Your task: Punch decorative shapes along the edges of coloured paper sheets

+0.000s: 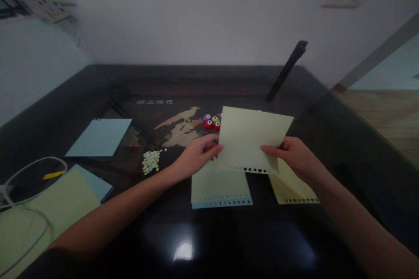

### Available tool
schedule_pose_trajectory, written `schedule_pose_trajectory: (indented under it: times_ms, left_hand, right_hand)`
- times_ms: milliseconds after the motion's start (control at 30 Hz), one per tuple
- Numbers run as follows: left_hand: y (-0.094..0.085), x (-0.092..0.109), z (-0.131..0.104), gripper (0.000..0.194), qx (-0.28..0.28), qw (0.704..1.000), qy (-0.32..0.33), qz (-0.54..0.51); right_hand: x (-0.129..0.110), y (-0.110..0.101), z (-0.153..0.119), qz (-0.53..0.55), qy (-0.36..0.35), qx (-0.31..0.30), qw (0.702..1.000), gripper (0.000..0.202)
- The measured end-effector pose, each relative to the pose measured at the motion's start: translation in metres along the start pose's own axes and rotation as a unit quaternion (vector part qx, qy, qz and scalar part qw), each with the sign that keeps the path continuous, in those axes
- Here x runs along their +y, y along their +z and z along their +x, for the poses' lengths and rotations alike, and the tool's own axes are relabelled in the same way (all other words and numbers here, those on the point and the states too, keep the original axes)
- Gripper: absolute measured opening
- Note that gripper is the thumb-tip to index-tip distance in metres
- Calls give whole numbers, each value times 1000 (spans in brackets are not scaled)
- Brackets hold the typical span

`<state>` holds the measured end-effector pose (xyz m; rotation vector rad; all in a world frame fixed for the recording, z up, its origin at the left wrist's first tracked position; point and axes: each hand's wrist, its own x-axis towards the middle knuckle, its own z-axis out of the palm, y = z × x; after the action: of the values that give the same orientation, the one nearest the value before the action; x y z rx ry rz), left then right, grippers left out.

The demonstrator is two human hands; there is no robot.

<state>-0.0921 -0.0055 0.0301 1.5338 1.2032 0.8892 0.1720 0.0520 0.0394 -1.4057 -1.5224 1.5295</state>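
A pale green sheet (252, 137) with a row of small punched shapes along its lower edge is held up over the table. My left hand (199, 154) pinches its left edge, and my right hand (294, 154) grips its right side with the thumb on top. Beneath it lies another green sheet (219, 185) over a blue sheet (196, 205), both punched along the near edge. A yellow punched sheet (291, 185) lies under my right hand. Behind the held sheet, small red, purple and green craft punches (211, 122) are partly hidden.
Paper bits (151, 162) lie left of my left hand. Farther left are a blue sheet (101, 137), a larger green sheet (52, 213) over blue paper (94, 182), a yellow object (54, 175) and a white cable (41, 211). A black stick (286, 72) rises at the back right.
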Motion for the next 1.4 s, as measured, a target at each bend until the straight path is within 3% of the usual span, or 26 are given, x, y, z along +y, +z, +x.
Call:
schedule_pose_trajectory:
  times_ms: [67,133,233,333,433,567,700,867,1000,1100,1200,1300,1400]
  left_hand:
    - [-9,0,15,26,24,999,26,13]
    - [-21,-4,31,24,88,993,50,68]
    - [-38,-16,50,19,153,940,58,300]
    - [-45,-25,60,24,125,890,31,436]
    - [-40,-30,61,32,107,860,16,498]
    - [-33,-33,62,32,103,838,10,536]
    - [-34,-30,61,24,108,835,16,540]
    - [-42,-17,54,24,161,861,8,482]
    - [-40,-7,52,34,189,933,28,306]
    - [-27,-2,52,40,133,977,55,157]
    - [-6,2,50,30,53,997,20,59]
    - [20,4,48,24,0,998,-44,-55]
    - [44,2,49,27,-16,987,-73,-145]
  right_hand:
    - [2,-9,-9,39,21,55,998,26]
    - [5,-16,-17,77,43,99,991,27]
    - [10,-20,-27,101,63,133,984,26]
    - [16,-21,-32,108,71,151,980,23]
    - [19,-23,-32,122,74,158,977,24]
    - [19,-26,-32,113,77,184,973,22]
    - [21,-30,-31,111,79,186,973,21]
    - [28,-34,-28,133,69,181,972,23]
    - [26,-34,-29,135,73,172,973,19]
    - [24,-34,-30,148,53,175,972,18]
    - [24,-34,-30,159,29,175,971,19]
    - [22,-35,-33,165,28,168,972,22]
    - [22,-37,-37,170,34,161,972,22]
